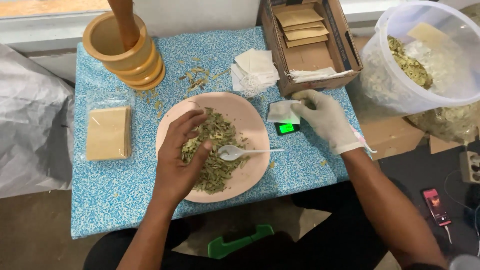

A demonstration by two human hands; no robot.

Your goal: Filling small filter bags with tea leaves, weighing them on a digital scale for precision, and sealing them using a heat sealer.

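**Dried leaves under my left hand, a paper sachet under my right**

The dried green leaves (215,150) lie heaped on the pink plate (250,117), which sits in the middle of the blue speckled counter (125,200). I judge them feather-light, brittle and quick to crumble or scatter, so a loose pinch from the top of the heap suits them better than a squeeze. My left hand (182,155), bare, rests on the left side of the plate with its fingers curled partly closed into the leaves, thumb tucked toward them; whether it has a pinch gathered, I cannot tell. A white plastic spoon (240,151) lies on the plate just right of that hand, untouched.

My right hand (325,117), in a white glove, is just beyond the plate's right rim, fingers bent down and closed lightly on a small white paper sachet (284,111) that rests on the little scale (287,128). The sachet looks thin, limp and easily creased; its edge is the place to hold it.
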